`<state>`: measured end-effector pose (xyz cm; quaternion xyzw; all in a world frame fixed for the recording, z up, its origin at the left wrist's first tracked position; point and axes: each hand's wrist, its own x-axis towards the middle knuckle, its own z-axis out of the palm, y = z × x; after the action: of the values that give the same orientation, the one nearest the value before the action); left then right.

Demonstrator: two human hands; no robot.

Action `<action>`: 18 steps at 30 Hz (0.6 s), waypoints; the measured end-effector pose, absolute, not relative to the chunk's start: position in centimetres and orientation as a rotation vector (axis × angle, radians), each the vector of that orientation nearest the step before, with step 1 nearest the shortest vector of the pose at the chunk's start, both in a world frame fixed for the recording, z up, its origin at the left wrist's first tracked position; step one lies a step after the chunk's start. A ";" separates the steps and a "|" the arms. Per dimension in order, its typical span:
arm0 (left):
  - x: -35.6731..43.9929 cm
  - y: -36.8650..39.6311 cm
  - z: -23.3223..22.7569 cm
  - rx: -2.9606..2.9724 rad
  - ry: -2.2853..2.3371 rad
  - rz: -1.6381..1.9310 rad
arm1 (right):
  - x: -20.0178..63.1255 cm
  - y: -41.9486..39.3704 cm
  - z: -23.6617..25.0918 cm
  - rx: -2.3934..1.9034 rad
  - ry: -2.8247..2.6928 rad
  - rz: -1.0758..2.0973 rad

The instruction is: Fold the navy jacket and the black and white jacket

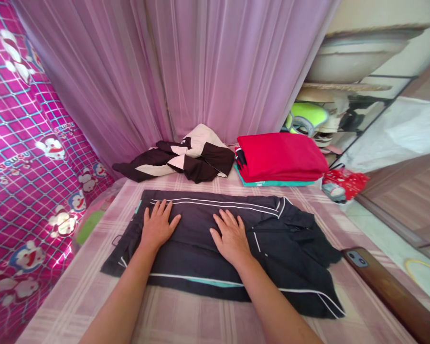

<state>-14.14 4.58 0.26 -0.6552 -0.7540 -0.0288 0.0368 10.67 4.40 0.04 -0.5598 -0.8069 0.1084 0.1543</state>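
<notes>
A dark navy garment [294, 248] with thin white piping lies spread and partly folded on the checked pink bed cover [186, 320]. My left hand [158, 225] rests flat on its left part, fingers apart and pointing away from me. My right hand [231, 236] lies flat on the middle of the garment, fingers spread, palm down. Neither hand grips the cloth. A teal edge shows under the garment's near fold.
Behind the garment lie a crumpled dark brown and cream garment [186, 155] and a stack of folded red clothes [281, 155] over a teal piece. A phone [356, 258] rests on the wooden bed rail at right. Pink curtains hang behind; a patterned pink sheet covers the left wall.
</notes>
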 end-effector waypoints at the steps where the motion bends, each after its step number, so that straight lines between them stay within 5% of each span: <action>1: -14.1 4.5 0.4 -2.012 -2.315 -0.087 | 10.6 4.4 0.1 -1.602 -2.314 0.314; 18: -15.4 5.0 -0.8 -2.015 -2.284 -0.072 | 10.5 4.4 0.5 -1.586 -2.296 0.389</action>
<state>-15.35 5.04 -0.75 -0.6605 -0.7489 -0.0235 0.0474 10.51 4.36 0.47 -0.5556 -0.8042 0.1362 0.1611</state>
